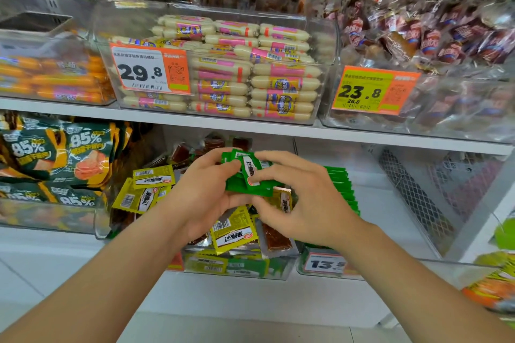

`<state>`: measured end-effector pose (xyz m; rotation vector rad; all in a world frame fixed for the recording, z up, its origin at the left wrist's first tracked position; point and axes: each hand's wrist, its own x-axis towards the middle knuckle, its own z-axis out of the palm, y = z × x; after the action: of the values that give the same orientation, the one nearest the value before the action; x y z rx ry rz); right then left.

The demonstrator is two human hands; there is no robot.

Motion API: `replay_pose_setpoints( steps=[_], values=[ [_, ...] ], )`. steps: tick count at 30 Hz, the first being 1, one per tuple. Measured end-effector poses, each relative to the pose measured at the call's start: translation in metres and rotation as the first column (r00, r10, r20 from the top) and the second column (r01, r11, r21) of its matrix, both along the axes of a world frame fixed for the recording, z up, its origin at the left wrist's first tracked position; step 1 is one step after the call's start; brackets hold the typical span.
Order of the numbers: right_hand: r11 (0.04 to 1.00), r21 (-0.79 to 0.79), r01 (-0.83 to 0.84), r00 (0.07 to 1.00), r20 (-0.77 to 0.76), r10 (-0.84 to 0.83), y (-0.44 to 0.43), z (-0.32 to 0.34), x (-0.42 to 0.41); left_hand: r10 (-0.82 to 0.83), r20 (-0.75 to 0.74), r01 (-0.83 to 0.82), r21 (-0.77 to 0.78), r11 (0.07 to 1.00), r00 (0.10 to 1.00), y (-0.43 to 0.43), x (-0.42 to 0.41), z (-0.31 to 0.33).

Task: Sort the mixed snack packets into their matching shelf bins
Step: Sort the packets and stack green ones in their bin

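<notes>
While left hand [206,192] grips flat glossy green packets [250,175], right hand [301,198] pinches one.

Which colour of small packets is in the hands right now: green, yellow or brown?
The green packets, stacked and gripped between the left hand and right hand. The yellow packets and brown packets lie loose in the bin beneath.

The shelf board [362,138] caps reach from above. Right of the green packet row [344,189] the clear bin [390,220] lies bare (a wire mesh panel [404,178] bounds it); yellow packets [234,231] heap up left of it.
</notes>
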<state>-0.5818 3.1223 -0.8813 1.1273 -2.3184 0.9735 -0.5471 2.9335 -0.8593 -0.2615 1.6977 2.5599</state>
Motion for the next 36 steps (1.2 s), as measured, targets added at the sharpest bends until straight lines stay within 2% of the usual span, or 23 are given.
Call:
replay_pose_setpoints(
  steps=[4,8,12,16,20,23,25,28,31,34,36],
  values=[
    [0.985,-0.081,0.154,0.986,0.079,-0.148,-0.003,0.000,-0.003,-0.056,-0.035,0.053,-0.091,0.994,0.998,0.003,0.001,-0.002],
    [0.940,-0.156,0.304,0.924,0.289,-0.251,-0.001,0.002,-0.006,-0.137,-0.079,0.122,-0.171,0.978,0.987,0.007,0.004,-0.003],
    [0.938,0.003,0.347,0.912,0.232,-0.338,0.003,0.006,0.000,-0.156,-0.107,0.128,-0.230,0.965,0.982,0.013,0.007,-0.001],
    [0.909,0.150,0.389,0.867,0.275,-0.416,-0.004,0.002,0.004,-0.181,-0.142,0.133,-0.292,0.947,0.973,0.017,0.008,0.000],
    [0.923,0.094,0.372,0.794,0.483,-0.369,-0.003,0.007,0.004,-0.339,-0.174,0.250,-0.392,0.885,0.925,0.013,0.010,-0.003],
    [0.938,-0.006,0.346,0.737,0.621,-0.268,0.002,0.012,0.002,-0.339,-0.219,0.180,-0.532,0.828,0.915,0.013,0.008,-0.007],
    [0.937,-0.070,0.343,0.701,0.683,-0.205,0.005,0.012,0.000,-0.309,-0.236,0.136,-0.550,0.824,0.921,0.015,0.007,-0.008],
    [0.956,-0.084,0.280,0.745,0.648,-0.161,0.010,0.012,0.002,-0.273,-0.258,0.085,-0.565,0.821,0.927,0.016,0.007,-0.010],
    [0.948,-0.093,0.305,0.804,0.558,-0.205,0.013,0.008,0.002,-0.252,-0.282,0.059,-0.551,0.832,0.926,0.012,0.005,-0.007],
    [0.938,-0.071,0.339,0.802,0.542,-0.249,0.011,0.006,0.004,-0.241,-0.311,0.042,-0.532,0.846,0.919,0.008,0.004,-0.004],
    [0.946,-0.114,0.303,0.817,0.542,-0.197,0.010,0.008,0.006,-0.223,-0.346,0.005,-0.533,0.846,0.911,0.009,0.004,-0.003]
  ],
)
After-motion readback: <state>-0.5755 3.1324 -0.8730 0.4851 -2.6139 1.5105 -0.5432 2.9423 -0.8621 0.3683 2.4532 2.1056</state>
